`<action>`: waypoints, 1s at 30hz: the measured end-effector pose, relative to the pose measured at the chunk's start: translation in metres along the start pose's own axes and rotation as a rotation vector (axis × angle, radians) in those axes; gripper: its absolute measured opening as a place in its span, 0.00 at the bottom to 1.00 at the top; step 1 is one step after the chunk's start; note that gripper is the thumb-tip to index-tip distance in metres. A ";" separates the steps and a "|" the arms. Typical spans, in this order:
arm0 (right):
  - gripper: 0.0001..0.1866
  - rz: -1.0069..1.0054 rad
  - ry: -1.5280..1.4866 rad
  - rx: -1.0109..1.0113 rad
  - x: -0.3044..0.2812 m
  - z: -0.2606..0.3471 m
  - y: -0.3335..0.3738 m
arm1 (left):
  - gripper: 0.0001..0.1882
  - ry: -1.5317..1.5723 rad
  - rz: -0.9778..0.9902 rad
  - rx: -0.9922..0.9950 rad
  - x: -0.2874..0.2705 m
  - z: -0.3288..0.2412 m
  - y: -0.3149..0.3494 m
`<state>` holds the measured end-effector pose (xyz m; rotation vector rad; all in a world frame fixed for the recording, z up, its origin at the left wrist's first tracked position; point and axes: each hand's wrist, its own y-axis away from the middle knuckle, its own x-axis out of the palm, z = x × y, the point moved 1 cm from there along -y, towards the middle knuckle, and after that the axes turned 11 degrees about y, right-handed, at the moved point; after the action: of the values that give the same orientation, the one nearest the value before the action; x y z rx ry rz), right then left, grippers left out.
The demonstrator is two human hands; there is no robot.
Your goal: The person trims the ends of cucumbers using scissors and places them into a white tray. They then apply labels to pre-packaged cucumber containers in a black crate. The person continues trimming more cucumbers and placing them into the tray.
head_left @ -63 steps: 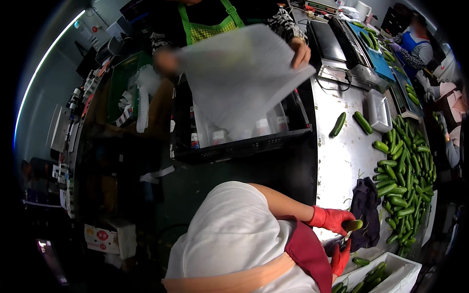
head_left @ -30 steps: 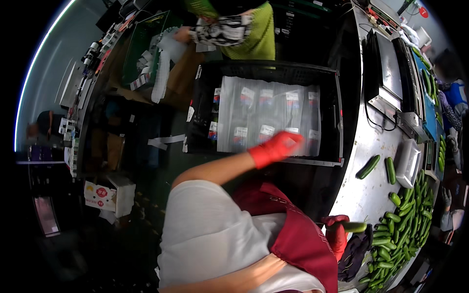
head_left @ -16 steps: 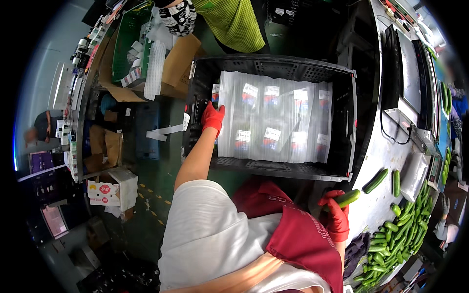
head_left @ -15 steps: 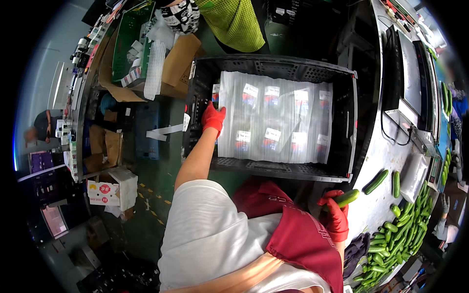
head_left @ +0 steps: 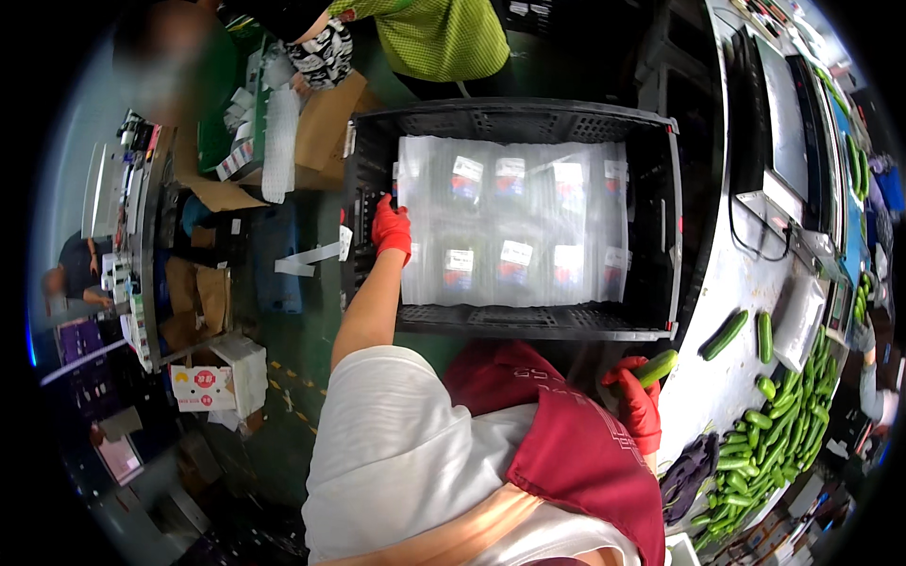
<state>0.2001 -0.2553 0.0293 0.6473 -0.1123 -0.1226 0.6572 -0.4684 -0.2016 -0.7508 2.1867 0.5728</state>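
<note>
Right, both my hands are in red gloves and on different jobs. Left hand (head_left: 392, 231) is at the left side of the black crate (head_left: 528, 324), centre of the frame, fingers at the left edge of the translucent sheet (head_left: 538, 208). Can't tell whether it's pinching the sheet or only pressing on it.

Sheet lies over labelled packs (head_left: 514, 255) in the crate, two rows showing through. It leaves strips of the crate floor bare, widest on the right.

Right hand (head_left: 640, 407) is lower right of centre, closed around a green cucumber (head_left: 658, 368). One end sticks out past the fingers, tilted toward the upper right. It's just off the near edge of the metal bench (head_left: 746, 278).

On the bench, right side of the frame: two loose cucumbers (head_left: 726, 335) near each other, white tray (head_left: 798, 325) just beside the right-hand one. Big cucumber pile (head_left: 769, 443) below those, lower right, with a dark cloth (head_left: 691, 479) next to it.

Top of the frame: co-worker in a green checked garment (head_left: 444, 42), arm reaching down over an open cardboard box (head_left: 326, 123), upper left. White carton (head_left: 201, 387) sits lower left, well apart from my hands.
</note>
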 end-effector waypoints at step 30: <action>0.07 -0.056 -0.130 0.074 -0.008 -0.011 0.015 | 0.31 -0.332 0.371 1.076 0.006 -0.118 0.104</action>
<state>0.1945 -0.2357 0.0296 0.7163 -0.2249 -0.2158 0.5253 -0.4648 -0.1153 0.3064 1.9255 -0.3230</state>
